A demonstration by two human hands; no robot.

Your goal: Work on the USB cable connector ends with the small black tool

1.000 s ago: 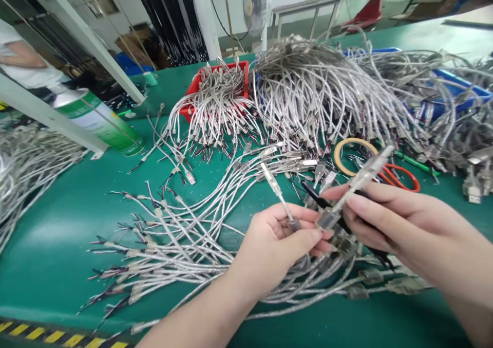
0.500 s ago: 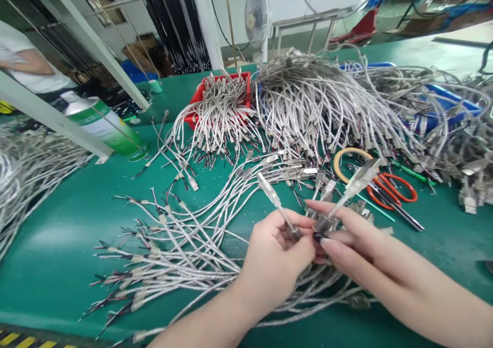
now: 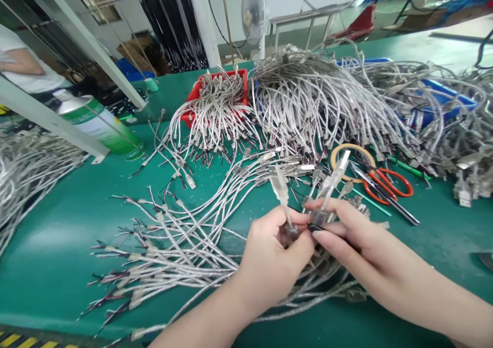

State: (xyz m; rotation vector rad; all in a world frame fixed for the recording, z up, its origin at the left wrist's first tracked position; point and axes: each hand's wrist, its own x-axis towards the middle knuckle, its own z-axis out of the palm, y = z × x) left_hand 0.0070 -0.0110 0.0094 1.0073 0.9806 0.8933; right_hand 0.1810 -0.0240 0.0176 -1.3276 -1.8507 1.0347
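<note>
My left hand (image 3: 275, 258) is closed around a clear-jacketed USB cable, its flat USB plug (image 3: 280, 186) sticking up above the fingers. Close beside it, my right hand (image 3: 346, 240) pinches a second USB cable, whose metal-tipped plug (image 3: 338, 173) points up and to the right. The fingertips of both hands meet or nearly meet; a small dark piece (image 3: 315, 227) shows between them, its kind unclear. Beneath the hands lies a spread bundle of silvery USB cables (image 3: 185, 276), with stripped dark and red wire ends fanned out to the left.
Behind the hands are orange-handled scissors (image 3: 389, 183) and a tan tape ring (image 3: 352, 150). A red basket (image 3: 245, 88) and a blue bin (image 3: 449, 101) hold cables, with a large cable heap (image 3: 308, 96) between. A green-white can (image 3: 102, 127) stands left near a post; a person (image 3: 23, 60) is beyond.
Both USB plugs have turned: the left one shows its broader side, and the right one stands more upright. The hands stay together, and the whole view has shifted slightly.
</note>
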